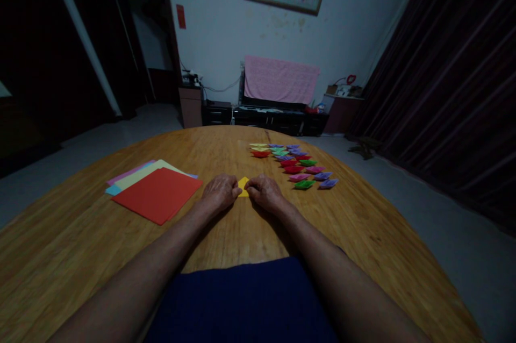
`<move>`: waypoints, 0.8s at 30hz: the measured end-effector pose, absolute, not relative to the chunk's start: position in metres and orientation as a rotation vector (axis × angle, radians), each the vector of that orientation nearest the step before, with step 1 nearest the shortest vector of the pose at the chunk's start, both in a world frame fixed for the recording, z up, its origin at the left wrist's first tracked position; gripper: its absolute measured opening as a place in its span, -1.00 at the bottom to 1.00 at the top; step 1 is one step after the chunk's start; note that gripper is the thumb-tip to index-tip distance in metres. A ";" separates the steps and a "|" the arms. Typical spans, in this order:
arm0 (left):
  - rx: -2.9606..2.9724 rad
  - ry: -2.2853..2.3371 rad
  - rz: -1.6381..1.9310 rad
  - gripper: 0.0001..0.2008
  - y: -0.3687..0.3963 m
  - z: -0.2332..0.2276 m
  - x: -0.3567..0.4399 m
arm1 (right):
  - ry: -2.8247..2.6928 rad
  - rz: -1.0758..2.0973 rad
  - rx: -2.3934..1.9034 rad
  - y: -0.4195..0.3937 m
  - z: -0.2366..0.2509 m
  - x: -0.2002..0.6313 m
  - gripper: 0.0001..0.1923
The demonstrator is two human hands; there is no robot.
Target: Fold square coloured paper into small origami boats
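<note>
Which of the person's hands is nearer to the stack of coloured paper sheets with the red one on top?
Left. The left hand lies just right of the paper stack, its fingers pinching the yellow folded paper. The right hand pinches that paper's other side, farther from the stack.

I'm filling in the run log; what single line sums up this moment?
left hand: pinching yellow paper | right hand: pinching same piece | red sheet tops stack at left | folded paper pieces in rows at right
</note>
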State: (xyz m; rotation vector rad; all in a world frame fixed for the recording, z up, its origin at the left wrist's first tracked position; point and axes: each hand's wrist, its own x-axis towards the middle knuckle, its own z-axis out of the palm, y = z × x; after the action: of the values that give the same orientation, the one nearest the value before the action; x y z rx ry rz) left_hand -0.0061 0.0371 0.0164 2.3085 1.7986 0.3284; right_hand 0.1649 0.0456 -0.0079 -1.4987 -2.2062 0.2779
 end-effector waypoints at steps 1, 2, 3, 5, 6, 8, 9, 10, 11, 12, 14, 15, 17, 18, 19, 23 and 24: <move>2.299 1.795 0.318 -0.77 0.038 0.017 -0.008 | -2.197 0.280 -1.499 0.045 -0.008 0.165 -0.78; 2.290 1.791 0.305 -0.78 0.038 0.017 -0.010 | -2.190 0.284 -1.496 0.045 -0.008 0.165 -0.78; 2.282 1.788 0.292 -0.78 0.038 0.018 -0.011 | -2.185 0.289 -1.493 0.045 -0.009 0.165 -0.78; 2.264 1.802 0.270 -0.78 0.039 0.020 -0.014 | -2.180 0.296 -1.482 0.045 -0.009 0.166 -0.78; 2.256 1.817 0.259 -0.79 0.040 0.022 -0.016 | -2.180 0.297 -1.473 0.045 -0.010 0.166 -0.78; 2.241 1.849 0.233 -0.80 0.040 0.024 -0.018 | -2.179 0.296 -1.457 0.046 -0.010 0.166 -0.78; 2.234 1.864 0.223 -0.80 0.040 0.026 -0.019 | -2.179 0.295 -1.452 0.046 -0.010 0.166 -0.78; 2.223 1.878 0.216 -0.81 0.040 0.027 -0.020 | -2.180 0.294 -1.448 0.046 -0.011 0.167 -0.79; 2.210 1.892 0.211 -0.82 0.041 0.028 -0.021 | -2.182 0.294 -1.445 0.046 -0.011 0.167 -0.79; 2.196 1.903 0.206 -0.82 0.041 0.029 -0.022 | -2.181 0.294 -1.444 0.047 -0.012 0.167 -0.79; 2.166 1.920 0.199 -0.83 0.042 0.031 -0.025 | -2.182 0.292 -1.445 0.047 -0.012 0.167 -0.79; 2.153 1.926 0.192 -0.83 0.042 0.033 -0.027 | -2.182 0.291 -1.446 0.047 -0.012 0.167 -0.79; 2.130 1.948 0.157 -0.84 0.043 0.036 -0.031 | -2.183 0.293 -1.455 0.048 -0.012 0.167 -0.78; 2.111 1.973 0.125 -0.84 0.043 0.038 -0.033 | -2.184 0.297 -1.461 0.047 -0.012 0.166 -0.78; 2.091 2.005 0.103 -0.85 0.043 0.040 -0.034 | -2.183 0.304 -1.467 0.047 -0.011 0.166 -0.78; 2.107 2.065 0.341 -0.83 0.042 0.041 -0.032 | -2.168 0.317 -1.468 0.047 -0.011 0.166 -0.77; 2.143 2.012 0.465 -0.82 0.042 0.038 -0.029 | -2.168 0.312 -1.461 0.047 -0.011 0.166 -0.77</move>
State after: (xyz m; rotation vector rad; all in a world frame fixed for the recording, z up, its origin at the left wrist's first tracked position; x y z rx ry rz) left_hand -0.0287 0.0423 0.0382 2.1428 2.0122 0.4655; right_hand 0.1656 0.0468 -0.0112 -1.4606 -2.1683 0.3124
